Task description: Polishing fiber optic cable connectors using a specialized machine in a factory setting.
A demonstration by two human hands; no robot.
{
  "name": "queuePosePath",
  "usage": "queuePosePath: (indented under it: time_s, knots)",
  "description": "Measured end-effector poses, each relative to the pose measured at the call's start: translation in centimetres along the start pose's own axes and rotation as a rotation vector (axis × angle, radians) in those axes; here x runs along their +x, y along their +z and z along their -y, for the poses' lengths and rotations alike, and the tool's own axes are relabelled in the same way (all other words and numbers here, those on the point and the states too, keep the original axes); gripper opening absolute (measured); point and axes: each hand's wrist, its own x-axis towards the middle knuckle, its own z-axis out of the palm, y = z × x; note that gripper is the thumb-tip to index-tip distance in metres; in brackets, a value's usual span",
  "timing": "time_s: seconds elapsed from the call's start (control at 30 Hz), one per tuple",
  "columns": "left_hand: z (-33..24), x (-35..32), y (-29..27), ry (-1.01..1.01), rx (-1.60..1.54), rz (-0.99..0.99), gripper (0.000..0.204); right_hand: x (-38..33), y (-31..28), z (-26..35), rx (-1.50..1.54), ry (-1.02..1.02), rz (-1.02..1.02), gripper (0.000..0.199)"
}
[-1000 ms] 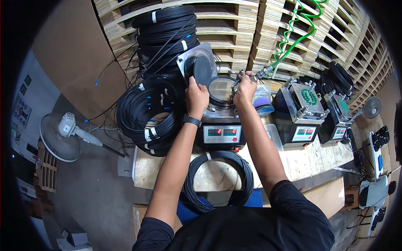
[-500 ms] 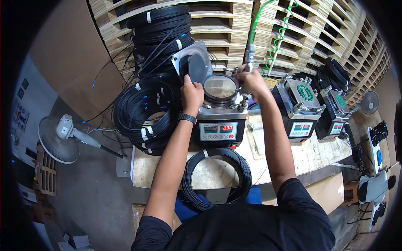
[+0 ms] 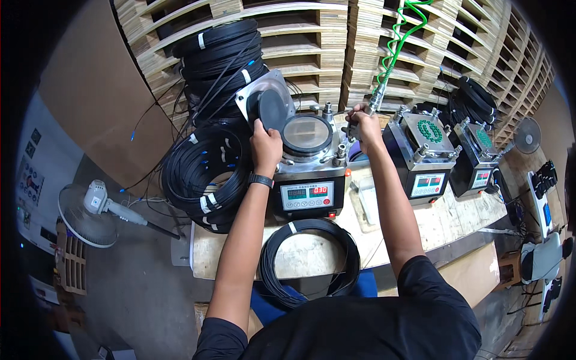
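My left hand [image 3: 264,146] grips the lower edge of a dark round disc [image 3: 273,110], which stands tilted in front of a square metal plate [image 3: 242,102]. Just right of that disc is the round, grey-topped platen [image 3: 307,133] of a bench machine [image 3: 339,198] with a lit panel. Closed around an air blow gun [image 3: 353,131], my right hand [image 3: 366,125] is to the right of the platen. A metal coupling [image 3: 377,98] joins the gun to a green air hose [image 3: 393,51]. The gun's trigger is mostly hidden by my fingers.
Stacked coils of black cable [image 3: 219,57] stand behind left, more coils [image 3: 180,162] beside the machine. Another cable coil [image 3: 268,252] overhangs the table's front edge. Two similar machines [image 3: 423,165] stand right, near a fan [image 3: 528,135]. A larger fan [image 3: 90,222] is at left.
My right hand has moved the blow gun away from the platen, to the right and slightly nearer. The left hand still holds the disc, and the whole view has shifted a little.
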Motion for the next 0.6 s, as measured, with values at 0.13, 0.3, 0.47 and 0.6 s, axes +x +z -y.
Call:
queuePosePath:
  time_s: [0.13, 0.3, 0.47, 0.6]
  knots:
    - [-0.6, -0.3, 0.9, -0.003, -0.015, 0.008, 0.020, 3.8, -0.9, -0.9, 0.149, -0.086, 0.060, 0.014]
    - [0.9, 0.1, 0.9, 0.150, -0.002, -0.004, 0.014, 4.1, 1.4, 0.3, 0.172, -0.107, 0.025, 0.013]
    - [-0.9, -0.5, 0.2, 0.146, -0.031, 0.034, 0.020, 1.4, 1.6, 1.6, 0.019, 0.060, 0.153, 0.016]
    - [-2.5, -1.2, -0.4, 0.217, -0.085, 0.065, 0.028, -1.5, 2.5, 3.6, 0.071, 0.149, 0.255, 0.017]
